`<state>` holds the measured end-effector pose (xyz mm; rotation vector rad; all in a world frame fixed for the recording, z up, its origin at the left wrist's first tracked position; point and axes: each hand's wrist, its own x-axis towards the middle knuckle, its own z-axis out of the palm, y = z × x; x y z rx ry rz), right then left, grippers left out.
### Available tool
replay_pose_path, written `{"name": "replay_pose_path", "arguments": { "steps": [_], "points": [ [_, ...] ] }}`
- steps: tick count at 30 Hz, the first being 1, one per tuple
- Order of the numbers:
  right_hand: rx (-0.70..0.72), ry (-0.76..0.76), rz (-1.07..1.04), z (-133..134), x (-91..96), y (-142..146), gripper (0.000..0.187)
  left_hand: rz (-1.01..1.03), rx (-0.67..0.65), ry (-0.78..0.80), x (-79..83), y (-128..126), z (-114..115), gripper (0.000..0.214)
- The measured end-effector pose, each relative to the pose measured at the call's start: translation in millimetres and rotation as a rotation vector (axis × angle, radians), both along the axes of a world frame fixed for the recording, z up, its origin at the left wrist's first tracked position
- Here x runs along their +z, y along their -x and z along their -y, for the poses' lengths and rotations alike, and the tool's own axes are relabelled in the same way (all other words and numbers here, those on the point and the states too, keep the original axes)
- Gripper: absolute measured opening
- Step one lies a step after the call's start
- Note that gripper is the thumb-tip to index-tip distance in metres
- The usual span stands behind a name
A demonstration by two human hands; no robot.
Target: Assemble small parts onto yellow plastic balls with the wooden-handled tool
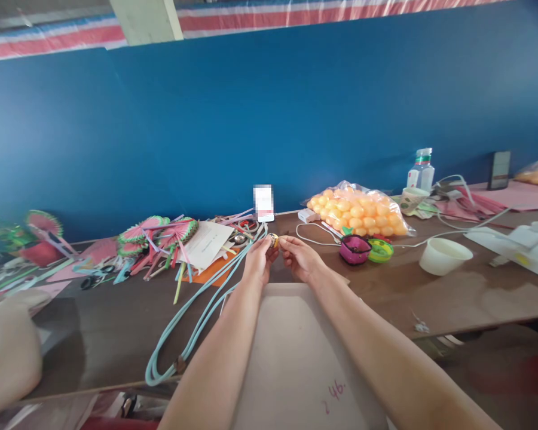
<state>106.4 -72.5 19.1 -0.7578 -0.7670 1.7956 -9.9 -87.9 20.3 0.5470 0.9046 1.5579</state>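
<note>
My left hand (259, 260) and my right hand (300, 258) meet fingertip to fingertip above the far end of a grey tray or board. Pinched between them is a small yellow-and-dark thing (274, 240), too small to name. Both hands are closed on it. The grey tray or board (296, 346) reaches back toward me under my forearms and bears red handwritten marks. Just beyond my fingers a lit phone (264, 206) stands upright, its screen partly blurred out.
Pale blue cable (197, 298), folded paper fans (156, 235) and papers (206, 242) crowd the left. A bag of orange balls (361, 209), purple pouch (355, 249), white cup (445, 257) and bottle (421, 170) stand right. Another person's arm (11, 346) rests left. A blue partition (251, 119) rises behind.
</note>
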Motion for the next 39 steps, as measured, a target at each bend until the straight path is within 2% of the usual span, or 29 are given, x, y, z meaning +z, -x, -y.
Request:
{"name": "replay_pose_path", "arguments": {
  "steps": [14, 23, 39],
  "points": [
    [0.045, 0.012, -0.024, -1.4, -1.1, -0.7, 0.014, -0.009, -0.004, -0.021, -2.2, 0.2, -0.7, 0.026],
    [0.037, 0.018, -0.015, -1.8, -0.8, -0.4, 0.013, -0.015, -0.005, -0.001, 3.6, -1.6, 3.0, 0.026],
    [0.048, -0.004, -0.035, -1.6, -0.6, -1.1, 0.011, -0.007, -0.021, -0.02, -1.7, 0.4, -0.4, 0.027]
  ]
}}
